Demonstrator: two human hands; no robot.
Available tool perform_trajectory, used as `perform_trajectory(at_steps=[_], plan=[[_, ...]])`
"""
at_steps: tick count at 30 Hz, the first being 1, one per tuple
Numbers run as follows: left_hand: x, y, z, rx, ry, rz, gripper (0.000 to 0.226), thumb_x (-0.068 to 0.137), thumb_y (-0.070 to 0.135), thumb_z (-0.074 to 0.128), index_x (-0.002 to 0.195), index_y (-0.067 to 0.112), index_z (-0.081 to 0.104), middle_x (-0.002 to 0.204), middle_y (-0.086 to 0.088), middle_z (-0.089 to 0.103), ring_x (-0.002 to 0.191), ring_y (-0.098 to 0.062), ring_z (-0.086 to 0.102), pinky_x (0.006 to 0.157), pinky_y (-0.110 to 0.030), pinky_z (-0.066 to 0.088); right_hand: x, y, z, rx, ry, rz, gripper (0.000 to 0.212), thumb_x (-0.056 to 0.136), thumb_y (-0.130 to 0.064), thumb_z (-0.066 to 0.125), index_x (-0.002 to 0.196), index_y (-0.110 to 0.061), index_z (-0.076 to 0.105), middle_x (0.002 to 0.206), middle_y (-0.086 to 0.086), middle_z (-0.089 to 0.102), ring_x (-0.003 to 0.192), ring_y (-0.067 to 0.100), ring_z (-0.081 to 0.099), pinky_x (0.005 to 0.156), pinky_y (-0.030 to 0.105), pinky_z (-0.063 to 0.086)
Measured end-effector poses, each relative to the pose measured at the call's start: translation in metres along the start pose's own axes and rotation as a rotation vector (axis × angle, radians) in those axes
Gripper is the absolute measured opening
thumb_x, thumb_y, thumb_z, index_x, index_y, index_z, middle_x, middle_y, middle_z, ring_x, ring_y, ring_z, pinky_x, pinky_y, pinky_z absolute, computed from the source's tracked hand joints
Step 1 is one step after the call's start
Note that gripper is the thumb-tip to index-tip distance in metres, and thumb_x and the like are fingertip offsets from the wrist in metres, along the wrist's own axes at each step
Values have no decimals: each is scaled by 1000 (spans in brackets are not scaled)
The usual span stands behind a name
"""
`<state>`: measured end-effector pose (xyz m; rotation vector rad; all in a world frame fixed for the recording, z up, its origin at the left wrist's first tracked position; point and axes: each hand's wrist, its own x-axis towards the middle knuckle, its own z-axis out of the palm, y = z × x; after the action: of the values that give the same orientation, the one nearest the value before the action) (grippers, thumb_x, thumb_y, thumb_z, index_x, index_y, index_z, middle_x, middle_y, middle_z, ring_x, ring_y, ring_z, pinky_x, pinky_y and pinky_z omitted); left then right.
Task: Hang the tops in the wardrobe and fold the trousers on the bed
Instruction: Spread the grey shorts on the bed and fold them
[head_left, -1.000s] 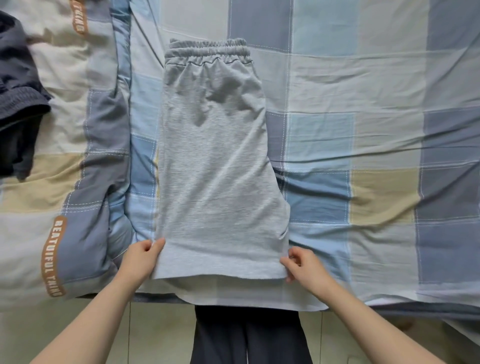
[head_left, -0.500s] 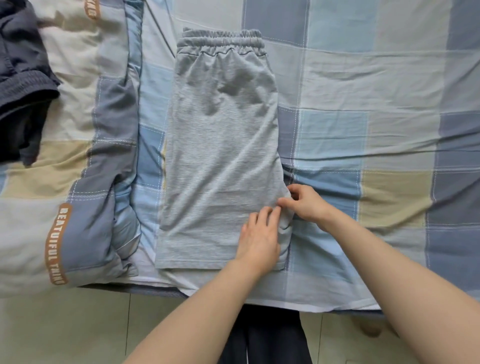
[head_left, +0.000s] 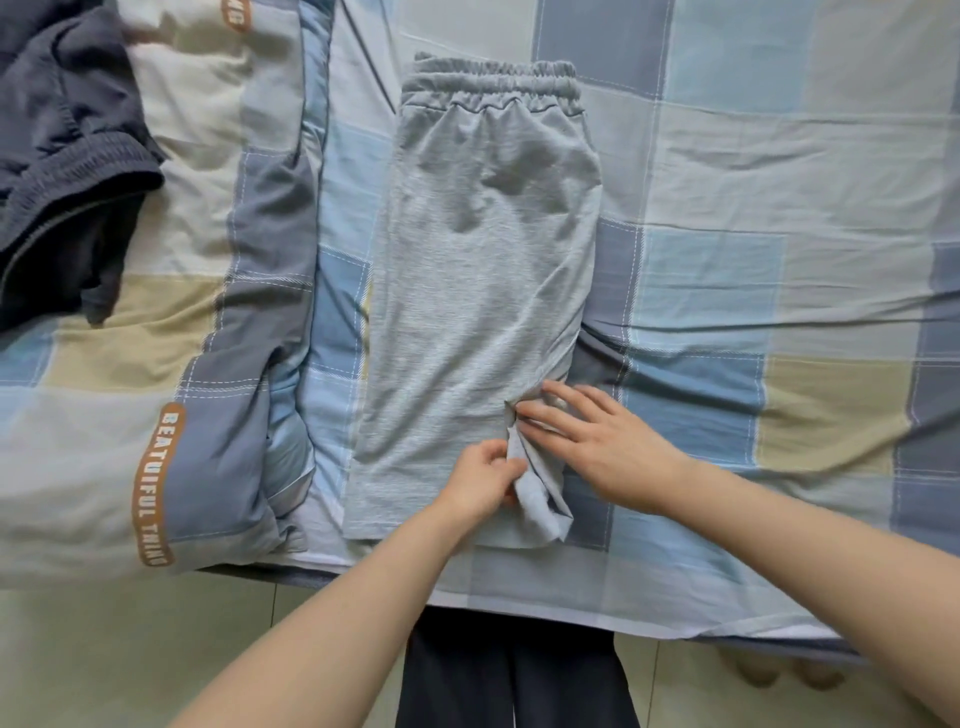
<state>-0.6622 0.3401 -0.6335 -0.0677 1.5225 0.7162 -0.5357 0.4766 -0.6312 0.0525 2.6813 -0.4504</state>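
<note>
- Head view, looking down: the left hand has its fingers curled, and its grip pinches a raised fold of the light grey marl jersey shorts at their right side seam, near the hem.
- Just right of that pinch, the right hand lies with its fingers straight and spread, fingertips pressing down on the same fold of grey cloth; the two grips nearly touch.
- Below the left grip, the pinched cloth stands up in a small ridge that runs to the hem corner.
- Away from both grips, the shorts lie folded lengthwise and flat on the bed, with the gathered elastic waistband at the far end and the hem at the near end.
- Under the shorts is the checked bedsheet in blue, grey, cream and tan squares; to the right of the right hand it stretches bare, with some creases.
- Left of the left grip, beyond the shorts, lies a padded checked quilt bearing a tan label that reads "BEAUTIFUL THING".
- Far left and beyond the grips, a crumpled dark navy garment with a ribbed band sits on the quilt.
- Nearer than both grips, the bed's edge runs across, with pale floor tiles below it.
</note>
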Motion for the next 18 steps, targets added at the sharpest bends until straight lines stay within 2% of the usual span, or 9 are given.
perform_trajectory(at_steps=[2,4,7,9,11,12,14,16,18], plan=[[-6,-4,-17,238,-73,-15,17,97,3,50,84,5,60,76,-11,62,66,-18,64,64,-28,51,6,6,5,-163,5,-95,54,85,-18,51,139,-19,52,149,-3,42,139,27,37,108,44,39],[-10,-5,-44,835,-138,113,16,97,14,51,89,8,64,85,-9,69,80,-25,67,71,-32,52,13,15,12,-260,18,-159,51,89,-18,40,140,-20,50,149,-5,42,138,25,38,108,45,39],[-8,0,-98,1664,46,752,13,83,9,66,96,12,68,95,-7,70,90,-29,65,73,-37,55,24,24,18,-346,59,-234,50,94,-18,38,144,-21,44,149,-5,43,138,25,39,109,47,38],[-6,12,-134,1966,44,1103,35,81,5,52,113,12,66,116,-8,69,109,-32,65,92,-43,53,28,26,21,-301,96,-253,49,96,-16,37,144,-21,44,147,-4,46,136,25,41,109,47,37],[3,25,-171,2255,-111,1164,65,81,3,33,145,16,39,152,-10,42,139,-35,40,117,-52,24,30,27,25,-247,134,-238,49,97,-15,33,144,-20,44,146,-2,47,136,25,41,109,47,37],[8,30,-183,2344,-186,1145,74,82,1,27,153,19,20,160,-9,23,146,-36,23,120,-55,7,29,26,26,-228,150,-216,49,97,-15,32,144,-20,44,147,-2,46,137,26,40,109,48,36],[19,39,-197,2382,-215,1120,78,85,-3,22,155,25,3,163,-6,6,148,-35,7,116,-55,-6,30,21,30,-194,163,-177,49,96,-16,32,143,-19,45,147,-1,45,138,27,38,110,50,35],[29,43,-196,2377,-217,1102,79,86,0,23,155,29,0,164,-5,2,148,-36,2,115,-55,-7,32,15,32,-167,141,-143,50,94,-18,34,143,-19,46,147,-1,45,138,27,37,110,51,34],[39,45,-194,2323,-197,1143,76,86,5,24,156,30,11,163,-4,10,148,-35,9,118,-55,3,33,15,32,-133,124,-126,49,94,-22,35,141,-22,48,146,-2,46,138,25,39,110,50,34]])
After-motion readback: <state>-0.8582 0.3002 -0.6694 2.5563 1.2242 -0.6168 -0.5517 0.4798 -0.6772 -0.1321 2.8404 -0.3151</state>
